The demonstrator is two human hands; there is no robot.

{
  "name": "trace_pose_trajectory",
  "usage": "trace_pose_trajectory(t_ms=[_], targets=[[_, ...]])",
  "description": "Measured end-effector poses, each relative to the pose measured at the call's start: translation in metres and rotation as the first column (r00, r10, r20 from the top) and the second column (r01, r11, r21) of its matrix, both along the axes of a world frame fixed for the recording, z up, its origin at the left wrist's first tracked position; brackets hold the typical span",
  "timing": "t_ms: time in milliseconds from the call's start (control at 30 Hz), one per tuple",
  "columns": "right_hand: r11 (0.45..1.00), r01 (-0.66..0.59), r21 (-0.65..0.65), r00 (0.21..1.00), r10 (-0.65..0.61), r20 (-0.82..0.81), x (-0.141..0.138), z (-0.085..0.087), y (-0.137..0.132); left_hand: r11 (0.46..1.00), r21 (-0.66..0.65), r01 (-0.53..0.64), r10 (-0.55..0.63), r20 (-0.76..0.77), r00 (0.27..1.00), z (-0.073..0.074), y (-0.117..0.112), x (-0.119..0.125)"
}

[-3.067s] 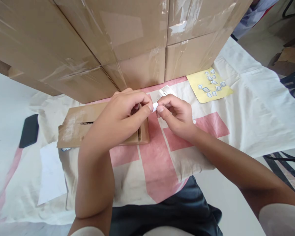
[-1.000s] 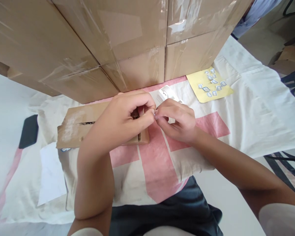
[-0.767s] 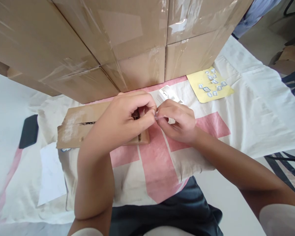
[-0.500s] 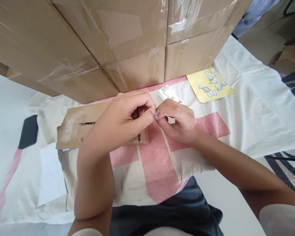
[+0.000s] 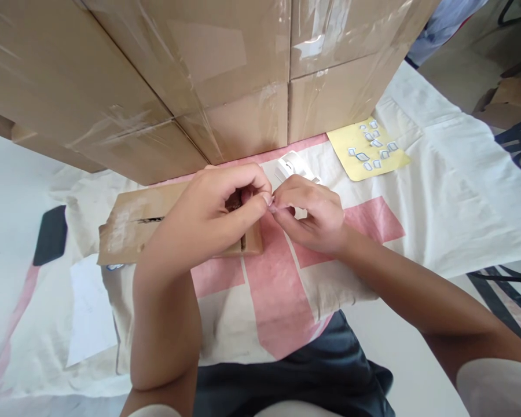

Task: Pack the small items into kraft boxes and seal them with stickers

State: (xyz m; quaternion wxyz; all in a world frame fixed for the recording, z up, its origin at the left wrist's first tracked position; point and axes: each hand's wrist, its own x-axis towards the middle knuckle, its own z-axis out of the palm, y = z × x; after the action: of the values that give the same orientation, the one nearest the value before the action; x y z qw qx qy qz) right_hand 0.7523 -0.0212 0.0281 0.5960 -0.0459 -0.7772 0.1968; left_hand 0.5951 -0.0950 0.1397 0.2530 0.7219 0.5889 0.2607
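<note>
My left hand [image 5: 228, 208] is closed in a pinch, its thumb and forefinger meeting above the right end of a flat cardboard piece [image 5: 124, 223]. Touching those fingertips is my right hand [image 5: 312, 211], also pinching. A small pale piece [image 5: 272, 205] sits between the two pinches, mostly covered by fingertips, so its kind cannot be made out. Just behind my right hand lies a white plastic object [image 5: 290, 165], partly hidden. Farther right, a yellow sheet [image 5: 349, 165] bears several small white cutouts [image 5: 362, 157] with dark blue outlines.
Taped cardboard boxes [image 5: 238, 124] form a wall along the back of the cloth-covered table [image 5: 451, 191]. On the left are a black flat object [image 5: 51, 234] and a white paper sheet [image 5: 91, 318]. Dark fabric [image 5: 286, 382] covers my lap below the front edge.
The small pale piece, plainer to see between the fingertips before, is now mostly covered as the hands have come closer together. The whole view has shifted slightly.
</note>
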Motion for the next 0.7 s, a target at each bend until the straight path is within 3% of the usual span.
trace_pose_trajectory(t_ms=[267,533,700], targets=[[0.987,-0.011,-0.158,0.997,0.023,0.074,0.0029,0.0016,-0.0008,0.996,-0.006,-0.085,0.085,0.090,0.992,-0.0012,-0.0025,-0.0022],[0.989,0.134,-0.054,0.990,-0.132,0.042,0.0030,-0.0027,0.0006,0.996,-0.029,-0.083,0.086,0.111,0.990,-0.0003,-0.0025,-0.0019],[0.985,0.158,-0.063,0.987,-0.157,0.026,0.0026,-0.0016,0.0013,0.998,0.002,-0.056,0.056,0.114,0.992,0.0020,-0.0020,-0.0003]])
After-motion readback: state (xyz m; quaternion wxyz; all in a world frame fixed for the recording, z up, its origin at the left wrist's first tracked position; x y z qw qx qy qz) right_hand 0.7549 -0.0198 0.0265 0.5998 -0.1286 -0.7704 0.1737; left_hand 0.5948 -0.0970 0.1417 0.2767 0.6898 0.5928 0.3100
